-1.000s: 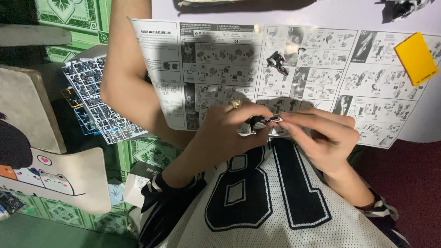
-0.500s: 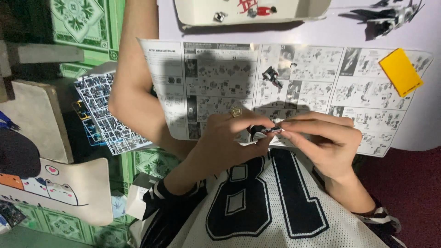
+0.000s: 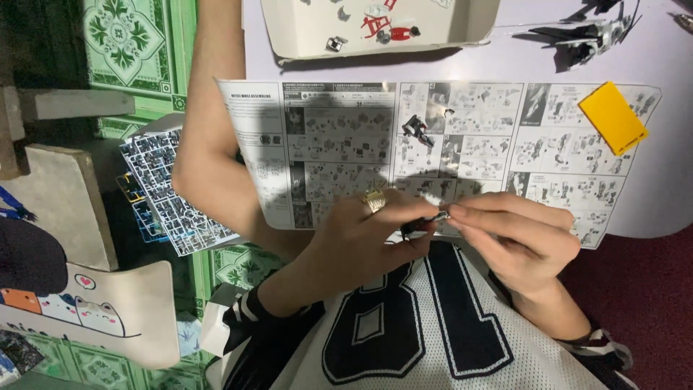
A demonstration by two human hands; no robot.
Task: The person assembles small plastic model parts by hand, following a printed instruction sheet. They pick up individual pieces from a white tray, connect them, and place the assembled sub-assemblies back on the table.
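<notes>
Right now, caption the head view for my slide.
Both hands, left and right, pinch a small dark part over the instruction sheet.

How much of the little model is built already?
Done: a small dark assembled piece lies on the instruction sheet, and a dark winged build stands on the table beyond. In hand: the left hand and right hand pinch a tiny dark part together. Left: loose bits in the cardboard tray and many uncut parts on the sprue frames.

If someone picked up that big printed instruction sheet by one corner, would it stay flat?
Probably not: the instruction sheet looks like thin folded paper, so it would likely droop. It seems light, and the yellow card and small dark model part lying on it would probably slide off.
</notes>
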